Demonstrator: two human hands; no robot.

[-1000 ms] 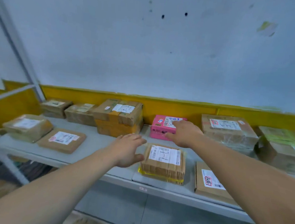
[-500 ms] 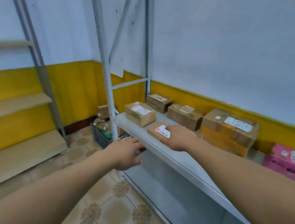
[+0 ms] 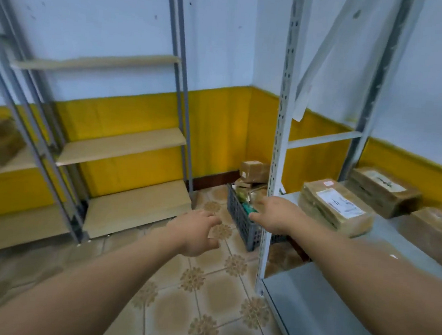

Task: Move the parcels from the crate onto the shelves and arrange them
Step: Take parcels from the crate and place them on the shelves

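Both of your hands are empty. The left hand [image 3: 196, 231] hangs over the floor tiles with its fingers loosely spread. The right hand [image 3: 277, 216] reaches forward with fingers straight, just in front of the shelf upright [image 3: 277, 145].

The crate [image 3: 239, 221] sits on the floor in the corner, tucked beside that upright. A brown parcel [image 3: 254, 171] lies on top of the heap, with smaller ones under it. Go for that top parcel first, since it looks the easiest to lift free without upsetting the rest. Bring your right hand round the post and take the box with one hand on either side.

The grey shelf [image 3: 389, 228] to your right carries a labelled parcel [image 3: 336, 205] and others behind it. Pick a bare spot near the front edge and set the box down label-up, square with its neighbours.
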